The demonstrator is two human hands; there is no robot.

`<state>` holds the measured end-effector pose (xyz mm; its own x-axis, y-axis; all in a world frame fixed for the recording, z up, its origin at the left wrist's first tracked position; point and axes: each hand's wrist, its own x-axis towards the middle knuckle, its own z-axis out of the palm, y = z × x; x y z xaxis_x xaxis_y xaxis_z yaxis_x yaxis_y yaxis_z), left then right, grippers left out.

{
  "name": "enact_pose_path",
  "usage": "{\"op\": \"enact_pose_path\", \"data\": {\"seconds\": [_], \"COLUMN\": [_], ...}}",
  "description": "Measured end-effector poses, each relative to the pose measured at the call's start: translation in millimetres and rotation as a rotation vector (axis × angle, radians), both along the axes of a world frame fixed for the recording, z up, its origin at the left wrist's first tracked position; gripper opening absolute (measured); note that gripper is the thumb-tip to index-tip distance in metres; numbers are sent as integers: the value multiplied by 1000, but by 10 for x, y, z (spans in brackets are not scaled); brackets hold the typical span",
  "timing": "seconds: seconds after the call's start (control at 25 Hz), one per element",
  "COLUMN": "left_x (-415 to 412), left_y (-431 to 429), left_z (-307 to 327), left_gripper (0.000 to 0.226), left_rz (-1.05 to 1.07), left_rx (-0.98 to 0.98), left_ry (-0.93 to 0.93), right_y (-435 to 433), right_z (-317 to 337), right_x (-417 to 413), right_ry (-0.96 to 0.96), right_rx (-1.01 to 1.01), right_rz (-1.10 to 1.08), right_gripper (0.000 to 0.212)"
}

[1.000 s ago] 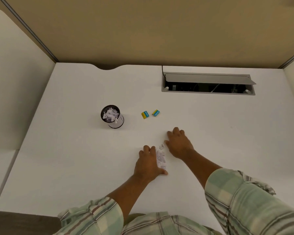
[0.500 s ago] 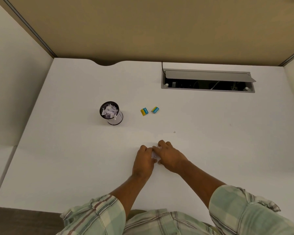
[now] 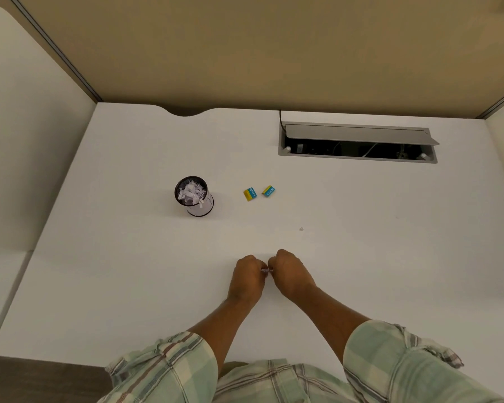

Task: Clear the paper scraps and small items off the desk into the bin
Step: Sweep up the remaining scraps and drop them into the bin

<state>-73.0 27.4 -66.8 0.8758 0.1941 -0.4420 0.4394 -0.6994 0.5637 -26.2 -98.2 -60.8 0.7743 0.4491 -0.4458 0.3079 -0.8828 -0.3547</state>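
My left hand [image 3: 246, 276] and my right hand [image 3: 290, 273] are curled into fists side by side on the white desk [image 3: 114, 271], knuckles nearly touching. A small bit of white paper scraps [image 3: 264, 271] shows between them; most of the scraps are hidden inside the fists. The small black mesh bin [image 3: 194, 196], holding torn white paper, stands up and to the left of my hands. Two small blue-and-yellow packets lie to its right: one packet [image 3: 250, 194] and a second packet [image 3: 268, 190]. A tiny scrap [image 3: 301, 228] lies beyond my right hand.
An open grey cable tray [image 3: 358, 142] is sunk into the desk at the back right. Beige partition walls [image 3: 245, 53] close off the back and sides. The desk's near edge [image 3: 41, 354] runs at the lower left.
My hands, spread flat on either side of a strip of scraps, have come together and closed into fists over the scraps. The strip is no longer lying on the desk.
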Motion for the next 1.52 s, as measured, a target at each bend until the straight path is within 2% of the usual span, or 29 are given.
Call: {"op": "enact_pose_path", "data": {"seconds": [0.16, 0.44, 0.64, 0.76, 0.84, 1.0, 1.28, 1.4, 1.52], "left_x": [-24, 128, 461, 682, 841, 1118, 1349, 1352, 1343], "left_y": [102, 674, 1293, 1625, 1798, 1987, 2185, 2213, 2202], "left_z": [64, 422, 806, 979, 1035, 1014, 909, 898, 911], "left_gripper": [15, 7, 6, 11, 11, 11, 14, 18, 18], "left_rz": [12, 258, 425, 431, 434, 412, 276, 253, 276], "left_rx": [-18, -94, -145, -50, 4, 2, 90, 95, 109], "left_ry": [-29, -243, -345, -393, -397, -364, -190, -192, -251], "right_y": [-2, 284, 942, 1394, 1669, 2034, 2228, 2216, 2164], "right_z": [45, 404, 766, 952, 1031, 1054, 1007, 1028, 1026], "right_x": [60, 262, 551, 776, 931, 1193, 1383, 1405, 1410], "right_ry": [70, 188, 163, 122, 59, -73, -81, -135, -148], "right_rx": [40, 404, 554, 600, 552, 379, 202, 201, 238], "right_rz": [-141, -506, -560, -535, -476, -347, -146, -122, -195], "right_gripper": [19, 7, 8, 6, 3, 12, 15, 24, 26]}}
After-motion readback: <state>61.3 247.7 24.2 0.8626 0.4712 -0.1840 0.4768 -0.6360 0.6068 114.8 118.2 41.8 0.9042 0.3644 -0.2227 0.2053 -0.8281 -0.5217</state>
